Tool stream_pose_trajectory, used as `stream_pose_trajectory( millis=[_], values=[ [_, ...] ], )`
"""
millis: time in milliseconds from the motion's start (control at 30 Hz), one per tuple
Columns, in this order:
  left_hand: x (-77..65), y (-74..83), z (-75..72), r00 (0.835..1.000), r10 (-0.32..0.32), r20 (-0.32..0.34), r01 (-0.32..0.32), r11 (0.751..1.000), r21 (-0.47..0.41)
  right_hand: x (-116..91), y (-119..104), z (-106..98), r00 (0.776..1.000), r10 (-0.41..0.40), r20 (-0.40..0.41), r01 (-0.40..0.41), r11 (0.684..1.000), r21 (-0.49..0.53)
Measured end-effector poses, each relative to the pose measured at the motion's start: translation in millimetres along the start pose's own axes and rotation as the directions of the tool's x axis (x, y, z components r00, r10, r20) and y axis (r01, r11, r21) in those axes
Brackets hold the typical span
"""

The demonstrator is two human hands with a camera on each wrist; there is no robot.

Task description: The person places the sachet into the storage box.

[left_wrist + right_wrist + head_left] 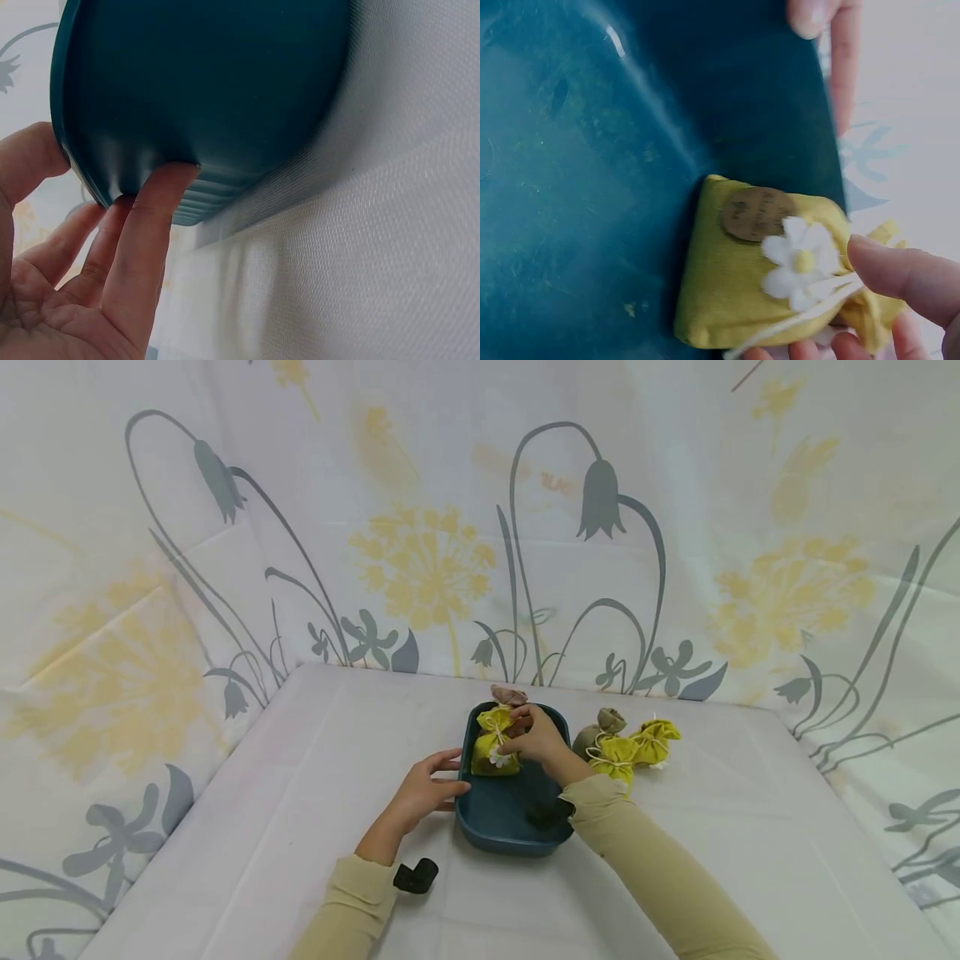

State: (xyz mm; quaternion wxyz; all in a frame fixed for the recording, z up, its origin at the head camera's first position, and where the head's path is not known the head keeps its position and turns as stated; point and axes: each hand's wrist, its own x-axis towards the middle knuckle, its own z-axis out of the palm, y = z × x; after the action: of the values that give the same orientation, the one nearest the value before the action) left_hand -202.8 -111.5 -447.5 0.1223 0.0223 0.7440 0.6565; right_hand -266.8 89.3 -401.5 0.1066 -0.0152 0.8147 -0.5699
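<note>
A dark blue tray (498,842) stands on the white-covered table. At its left side my left hand (422,793) holds the wall, with the thumb at the rim and the fingers (142,247) against the outside. Over the tray, my right hand (538,739) pinches the gathered neck of a yellow drawstring pouch (720,277). This pouch, inside by the left wall, bears a white fabric flower (801,262) and a round brown tag (757,214). Behind it, partly hidden, the top of a brownish-pink pouch (508,695) shows at the far end.
To the right of the tray sit two more yellow pouches (615,758) (655,742) and an olive-brown pouch (609,723), partly covered by the right arm. A floral cloth (450,485) hangs behind the table. Black wrist mounts (417,876) sit at both sleeves.
</note>
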Motion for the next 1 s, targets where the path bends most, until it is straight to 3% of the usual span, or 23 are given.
stream_pose_trajectory(
  millis=[533,1000],
  values=[
    [-2.0,1.8,2.6,1.0,-0.001,-0.009,0.001,1.0,0.005,-39.4,2.8,-24.6,0.995,-0.071,0.076,0.063,0.993,0.104],
    [-1.1,0.3,2.3,0.999,-0.022,-0.032,0.023,1.0,0.014,-77.1,13.1,-32.7,0.994,-0.101,0.039,0.096,0.988,0.12]
  ],
)
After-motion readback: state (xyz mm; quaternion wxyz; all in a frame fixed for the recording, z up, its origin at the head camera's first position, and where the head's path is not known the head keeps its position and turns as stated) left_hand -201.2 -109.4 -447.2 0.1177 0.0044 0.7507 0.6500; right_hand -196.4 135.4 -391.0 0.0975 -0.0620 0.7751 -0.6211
